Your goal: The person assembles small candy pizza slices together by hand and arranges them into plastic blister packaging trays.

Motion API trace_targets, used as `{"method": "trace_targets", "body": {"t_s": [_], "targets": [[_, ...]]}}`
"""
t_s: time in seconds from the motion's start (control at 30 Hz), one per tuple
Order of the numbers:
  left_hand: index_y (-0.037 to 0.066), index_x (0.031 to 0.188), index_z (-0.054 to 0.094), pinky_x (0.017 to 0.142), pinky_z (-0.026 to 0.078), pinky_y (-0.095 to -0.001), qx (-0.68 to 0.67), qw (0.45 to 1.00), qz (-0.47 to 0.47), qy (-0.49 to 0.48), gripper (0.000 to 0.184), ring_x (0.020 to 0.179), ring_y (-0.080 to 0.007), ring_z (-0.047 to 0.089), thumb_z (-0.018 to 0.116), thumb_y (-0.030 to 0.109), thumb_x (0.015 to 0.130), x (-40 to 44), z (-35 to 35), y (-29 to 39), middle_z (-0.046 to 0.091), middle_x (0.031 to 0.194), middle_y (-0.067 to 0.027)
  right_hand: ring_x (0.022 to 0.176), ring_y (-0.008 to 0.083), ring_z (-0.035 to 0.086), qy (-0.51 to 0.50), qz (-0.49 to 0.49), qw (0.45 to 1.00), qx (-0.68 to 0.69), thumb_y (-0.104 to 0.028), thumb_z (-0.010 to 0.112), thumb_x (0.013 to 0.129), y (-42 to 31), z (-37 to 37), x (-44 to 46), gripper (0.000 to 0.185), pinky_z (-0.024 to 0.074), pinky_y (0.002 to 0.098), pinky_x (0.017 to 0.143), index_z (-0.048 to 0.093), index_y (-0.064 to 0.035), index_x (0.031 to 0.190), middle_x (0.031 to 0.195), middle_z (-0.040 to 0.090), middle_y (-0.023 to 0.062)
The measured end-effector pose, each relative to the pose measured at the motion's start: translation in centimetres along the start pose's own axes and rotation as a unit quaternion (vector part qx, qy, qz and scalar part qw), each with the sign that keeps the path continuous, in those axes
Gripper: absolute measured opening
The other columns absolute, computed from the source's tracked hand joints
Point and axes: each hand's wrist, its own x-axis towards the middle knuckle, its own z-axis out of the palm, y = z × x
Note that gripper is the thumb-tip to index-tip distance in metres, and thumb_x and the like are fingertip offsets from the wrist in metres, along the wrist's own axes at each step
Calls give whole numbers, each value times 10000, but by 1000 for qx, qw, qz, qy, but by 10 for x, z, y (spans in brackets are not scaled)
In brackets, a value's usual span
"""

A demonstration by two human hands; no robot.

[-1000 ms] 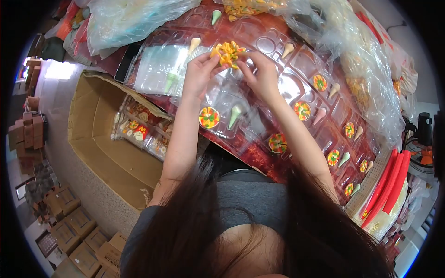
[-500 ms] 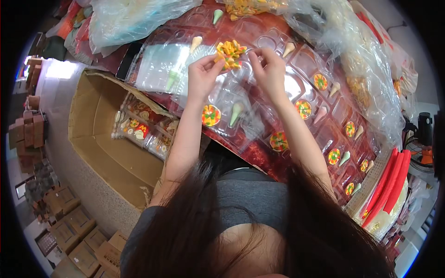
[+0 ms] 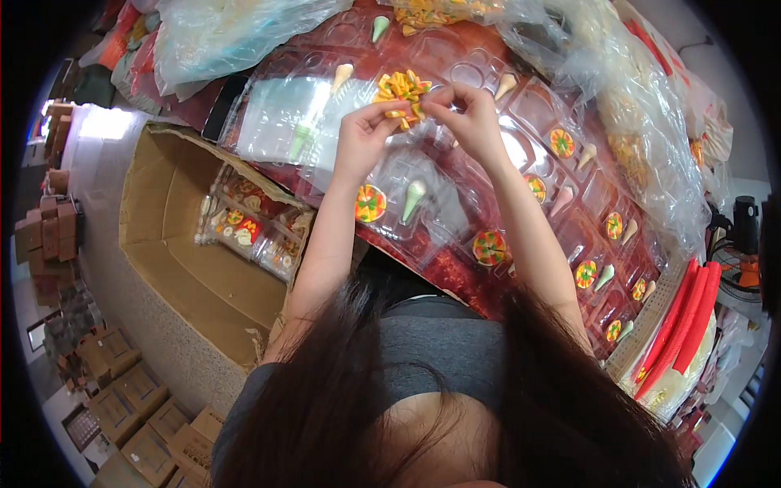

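Note:
A small heap of yellow and orange toy pieces (image 3: 400, 85), which look like pizza slices, lies on the clear plastic trays in front of me. My left hand (image 3: 366, 137) is closed in a pinch at the heap's near edge, on a yellow toy piece (image 3: 396, 114). From the other side my right hand (image 3: 472, 120) reaches in, its thumb and forefinger pinched close to the same pieces; what they hold is hard to make out. Nearer me, a round toy pizza (image 3: 370, 203) and a green toy ice cream cone (image 3: 414, 200) sit in a tray.
More clear trays (image 3: 561, 106) with toy pizzas and cones spread across the red table to the right. Plastic bags (image 3: 252, 37) bulge along the far edge. At left stands an open cardboard box (image 3: 163, 211) holding packed toy sets (image 3: 244, 224). Red tubes (image 3: 683, 325) lie at right.
My right hand has moved left to the heap, and its fingertips now meet the pieces by my left hand. My left hand has shifted slightly right and lower.

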Motion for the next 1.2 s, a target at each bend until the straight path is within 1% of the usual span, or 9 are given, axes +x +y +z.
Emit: {"method": "trace_targets", "body": {"t_s": [0.1,0.27,0.4,0.57,0.6,0.67,0.73,0.93,1.2], "targets": [[-50,1085,622,797,528,-213,-20,999,-17,33,201,874,-160,657,549,-40,899,1,-3,-4,676,999,-134,557,121,530,53,18,998,-12,-42,678,748,14,2,1,56,436,235,525,643,-4,726,663,632,47],[-53,1089,614,811,533,-220,-30,992,-65,106,197,897,-169,656,539,-34,908,3,-12,-10,669,1000,-138,542,193,533,60,-32,977,-201,-43,666,717,40,11,4,49,463,288,549,636,-20,749,659,621,69],[-52,1080,608,822,534,-224,-75,990,-65,96,183,905,-177,657,537,-27,913,2,-11,-9,661,1008,-139,532,256,527,105,-183,891,-401,-55,657,697,47,20,3,117,481,334,577,638,-38,811,674,612,84],[-42,1061,611,839,530,-234,-127,987,-64,69,171,918,-183,655,539,-33,906,0,-8,-3,655,1028,-136,570,205,564,96,-144,884,-434,-50,662,737,41,18,1,114,481,301,568,628,-23,842,739,635,76],[-42,1061,611,839,530,-234,-127,987,-64,70,171,918,-183,655,539,-33,906,0,-7,-1,655,1028,-136,570,205,564,96,-145,884,-434,-50,662,737,38,17,0,114,481,301,568,628,-23,842,739,635,76],[-39,1056,610,848,527,-239,-124,989,-52,58,171,925,-183,653,541,-39,900,-1,-7,2,657,1023,-134,597,178,575,39,-11,990,-137,-46,666,755,28,11,-1,100,479,276,572,624,-12,839,763,645,70],[-36,1052,610,856,523,-243,-121,991,-43,45,171,933,-182,650,543,-44,895,-3,-6,3,659,1018,-132,624,151,586,-21,126,976,175,-42,669,774,17,7,-5,90,477,250,577,619,-1,836,787,655,64],[-28,1051,607,865,518,-249,7,1000,11,-26,176,940,-183,650,549,-49,886,-6,-4,5,664,1006,-130,657,114,580,-44,151,964,215,-39,670,799,-7,8,-12,73,467,202,594,617,9,785,803,665,52],[-19,1042,608,871,514,-245,-60,996,-31,56,160,929,-174,650,565,-29,888,-5,-5,1,668,985,-125,629,123,569,-51,11,999,-10,-21,658,766,15,0,-9,79,468,232,593,604,-6,709,770,664,48]]}}
